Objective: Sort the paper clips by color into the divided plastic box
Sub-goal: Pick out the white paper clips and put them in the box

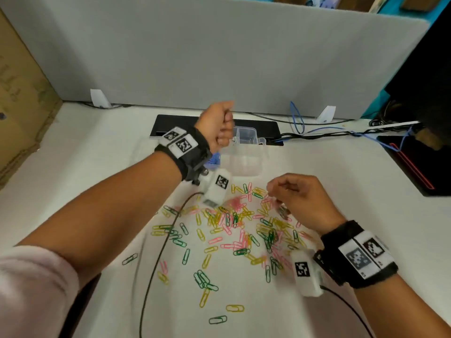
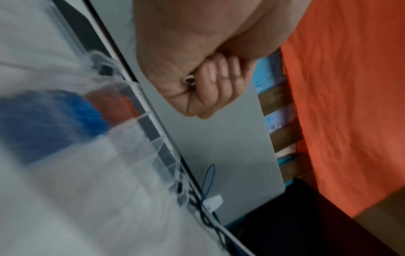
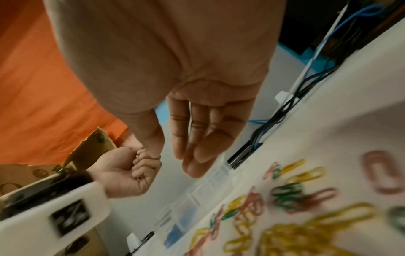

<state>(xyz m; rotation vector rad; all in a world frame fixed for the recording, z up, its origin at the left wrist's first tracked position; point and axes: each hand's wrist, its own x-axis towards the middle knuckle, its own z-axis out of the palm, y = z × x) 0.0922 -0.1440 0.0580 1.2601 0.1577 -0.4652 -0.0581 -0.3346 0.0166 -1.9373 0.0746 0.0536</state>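
Yellow, green and pink paper clips [image 1: 244,223] lie scattered in a pile on the white table, blurred in the right wrist view [image 3: 285,190]. Behind the pile stands the clear divided box [image 1: 246,157]; one compartment holds blue clips [image 2: 54,112] and another holds orange ones [image 2: 109,102]. My left hand [image 1: 225,132] is raised above the box's left end, curled into a fist [image 2: 210,90]. The end of a pale clip [image 2: 188,80] peeks out of it. Just above the pile's far right part, my right hand [image 1: 271,189] hovers with relaxed, nearly straight fingers [image 3: 192,155], holding nothing.
A grey partition [image 1: 219,57] closes the back of the table. Behind the box lies a black strip [image 1: 256,128], and blue and black cables [image 1: 317,132] run to the right. Cardboard [image 1: 22,93] stands at the left. A dark flat object [image 1: 419,162] is at the right.
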